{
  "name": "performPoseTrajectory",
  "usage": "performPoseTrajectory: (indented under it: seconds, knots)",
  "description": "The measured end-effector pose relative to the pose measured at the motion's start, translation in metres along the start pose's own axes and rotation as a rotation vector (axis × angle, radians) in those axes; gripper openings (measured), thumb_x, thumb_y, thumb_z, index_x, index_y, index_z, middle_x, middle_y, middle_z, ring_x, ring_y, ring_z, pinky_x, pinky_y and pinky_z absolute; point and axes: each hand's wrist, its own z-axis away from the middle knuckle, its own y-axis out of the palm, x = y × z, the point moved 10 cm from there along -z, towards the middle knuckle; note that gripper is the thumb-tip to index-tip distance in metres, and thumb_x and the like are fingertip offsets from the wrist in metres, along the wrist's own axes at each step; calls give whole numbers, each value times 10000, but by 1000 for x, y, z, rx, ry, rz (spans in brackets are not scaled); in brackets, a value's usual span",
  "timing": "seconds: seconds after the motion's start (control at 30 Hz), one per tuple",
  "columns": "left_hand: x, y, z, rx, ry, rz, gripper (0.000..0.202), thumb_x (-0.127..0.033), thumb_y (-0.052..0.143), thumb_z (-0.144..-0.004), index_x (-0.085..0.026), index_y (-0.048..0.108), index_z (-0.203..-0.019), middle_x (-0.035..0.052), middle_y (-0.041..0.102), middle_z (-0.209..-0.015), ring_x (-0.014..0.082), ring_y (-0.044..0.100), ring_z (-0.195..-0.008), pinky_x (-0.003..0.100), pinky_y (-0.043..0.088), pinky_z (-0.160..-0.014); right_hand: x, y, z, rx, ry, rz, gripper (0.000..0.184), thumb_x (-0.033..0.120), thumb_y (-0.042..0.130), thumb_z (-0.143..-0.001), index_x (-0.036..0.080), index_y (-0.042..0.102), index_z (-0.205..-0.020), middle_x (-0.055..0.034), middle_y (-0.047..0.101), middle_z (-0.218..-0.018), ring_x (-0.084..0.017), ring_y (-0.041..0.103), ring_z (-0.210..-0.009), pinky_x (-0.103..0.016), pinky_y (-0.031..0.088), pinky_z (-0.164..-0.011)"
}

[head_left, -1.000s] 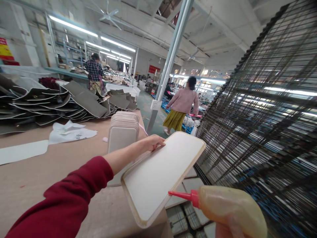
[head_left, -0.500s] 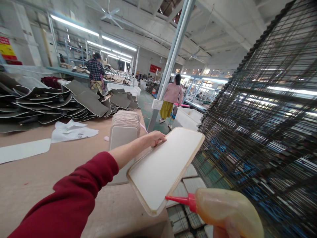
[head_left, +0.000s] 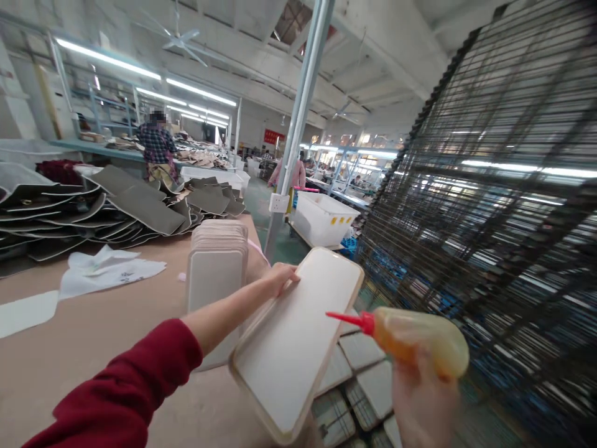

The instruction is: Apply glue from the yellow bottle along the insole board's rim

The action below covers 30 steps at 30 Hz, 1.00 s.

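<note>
My left hand (head_left: 281,278), in a dark red sleeve, grips the far left edge of a white rounded-rectangle panel (head_left: 293,339) with a pale tan rim, held tilted out past the table's edge. My right hand (head_left: 422,401) is closed around a squeeze bottle of yellowish glue (head_left: 420,345) with a red nozzle. The nozzle tip points left and hovers over the panel's right rim. An upright stack of similar panels (head_left: 215,274) stands on the table just left of my left hand.
A brown table (head_left: 93,336) carries grey curved sheets (head_left: 116,205) and white paper (head_left: 105,269). A tall wire rack (head_left: 489,218) fills the right. More panels (head_left: 359,379) lie on low shelves below. A steel post (head_left: 298,124), a white bin (head_left: 324,227) and two people stand beyond.
My right hand has lifted the glue bottle up and left, its nozzle now over the panel's right edge. The panel tilted steeper. The person in pink walked farther away behind the post.
</note>
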Motion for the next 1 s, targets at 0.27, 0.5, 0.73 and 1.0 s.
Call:
performPoseTrajectory:
  seconds: [0.27,0.5,0.73,1.0]
  knots:
    - [9,42,25,123,-62,176,426,-92,624,-538,-162,735,-943,10,697,-656,218,646,-644,290,502,-557,-8,-32,7,-19,-71,210,737,436,808,-569,171,516,-1192,-55,587,-988,-196,547,-861,-363,472,-823]
    - [-3,72,36,166,48,188,449,-114,645,-511,-139,738,-950,23,707,-688,221,655,-624,281,486,-554,23,-50,0,-61,-131,309,786,502,802,-543,190,512,-1203,-64,569,-1088,-231,536,-952,-352,454,-842]
    - [-6,93,50,158,95,229,456,-98,592,-515,-116,722,-952,29,706,-693,211,642,-595,298,498,-551,16,-64,-13,-24,-3,198,667,479,792,-601,151,551,-1130,-56,604,-946,-187,563,-803,-300,472,-706]
    - [1,100,49,156,73,247,476,-108,616,-525,-141,721,-988,16,703,-708,185,619,-594,281,488,-559,26,-88,-26,-213,-65,110,715,518,790,-563,148,522,-1112,-74,588,-1006,-208,568,-870,-357,496,-781]
